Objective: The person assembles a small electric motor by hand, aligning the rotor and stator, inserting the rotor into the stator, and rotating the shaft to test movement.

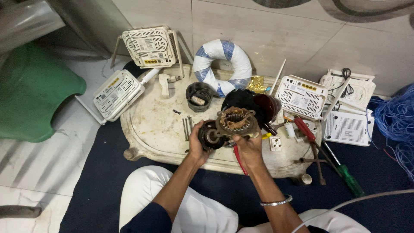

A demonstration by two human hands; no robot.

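A: What does the person have in hand?

B: A motor core (236, 122), a ring of metal plates with copper windings, held above the low surface (151, 125). The right hand (249, 146) clamps its grip on the core's lower edge. The left hand (199, 141) closes its grip around a dark round motor part (211, 137) touching the core's left side.

A: How would it handle?

B: Probably heavy and stiff, being steel and copper. The outer ring looks the safe place to hold; the windings inside seem easy to nick, and the edges may be greasy.

A: Any packages or labels about?

B: No boxes. Several white vented routers lie around; one (150, 46) stands against the wall with a pale rectangular label and a row of yellow ports, another (117, 92) lies at the surface's left end with a small yellow sticker. A white and blue coil (221, 64) lies behind, and a red-handled screwdriver (307, 131) lies to the right.
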